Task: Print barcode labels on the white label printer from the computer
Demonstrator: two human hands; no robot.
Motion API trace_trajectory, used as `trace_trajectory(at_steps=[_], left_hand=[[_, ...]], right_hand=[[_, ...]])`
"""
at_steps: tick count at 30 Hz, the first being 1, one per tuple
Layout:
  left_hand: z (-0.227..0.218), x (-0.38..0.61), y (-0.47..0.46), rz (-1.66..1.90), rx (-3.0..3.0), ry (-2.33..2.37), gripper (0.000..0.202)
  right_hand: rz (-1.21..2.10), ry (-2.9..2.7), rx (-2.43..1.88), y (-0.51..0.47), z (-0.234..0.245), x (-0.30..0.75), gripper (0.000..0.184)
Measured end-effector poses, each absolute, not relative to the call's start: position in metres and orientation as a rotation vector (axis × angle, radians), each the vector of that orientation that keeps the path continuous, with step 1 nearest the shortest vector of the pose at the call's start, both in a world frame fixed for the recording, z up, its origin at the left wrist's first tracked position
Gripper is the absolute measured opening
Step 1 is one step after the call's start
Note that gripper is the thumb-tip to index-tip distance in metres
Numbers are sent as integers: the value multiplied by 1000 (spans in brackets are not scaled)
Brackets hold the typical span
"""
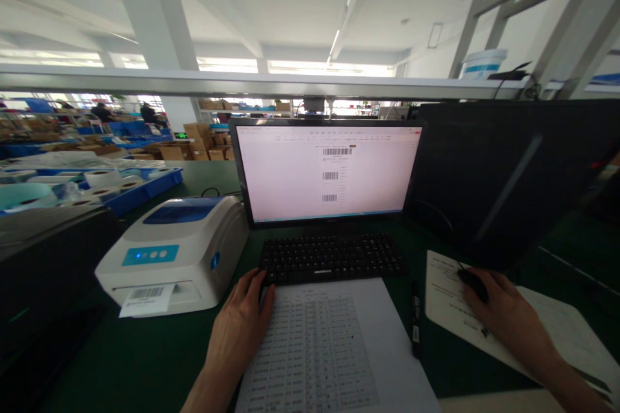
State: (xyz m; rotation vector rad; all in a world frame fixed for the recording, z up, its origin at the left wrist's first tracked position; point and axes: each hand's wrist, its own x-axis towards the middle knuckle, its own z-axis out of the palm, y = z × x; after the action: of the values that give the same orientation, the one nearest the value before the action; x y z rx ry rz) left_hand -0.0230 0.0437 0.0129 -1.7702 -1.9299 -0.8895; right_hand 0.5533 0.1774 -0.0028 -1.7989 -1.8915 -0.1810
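My right hand (508,313) rests over a black computer mouse (472,284), its fingers curved round it, on a pale printed mat (445,300). My left hand (242,313) lies at the left front corner of a black keyboard (329,255), fingers out and thumb apart, beside the edge of a printed sheet (397,361) with a table of rows. Behind the keyboard stands a lit monitor (285,174) showing several barcodes on a white page. Left of my left hand, a white label printer (194,251) has a barcode label (148,300) sticking out of its front slot.
A black marker pen (415,322) lies between the sheet and the mat. At the left, a blue tray (150,190) holds label rolls. A large dark panel (484,174) stands at the right. A shelf (290,85) crosses above the monitor, bearing a white tub (483,64).
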Motion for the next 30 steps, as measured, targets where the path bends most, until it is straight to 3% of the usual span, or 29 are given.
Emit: trace_trajectory(at_steps=[30], left_hand=[[14, -22, 42, -874, -1785, -1968, 47]], right_hand=[[-178, -1883, -1813, 172, 5, 547, 73]])
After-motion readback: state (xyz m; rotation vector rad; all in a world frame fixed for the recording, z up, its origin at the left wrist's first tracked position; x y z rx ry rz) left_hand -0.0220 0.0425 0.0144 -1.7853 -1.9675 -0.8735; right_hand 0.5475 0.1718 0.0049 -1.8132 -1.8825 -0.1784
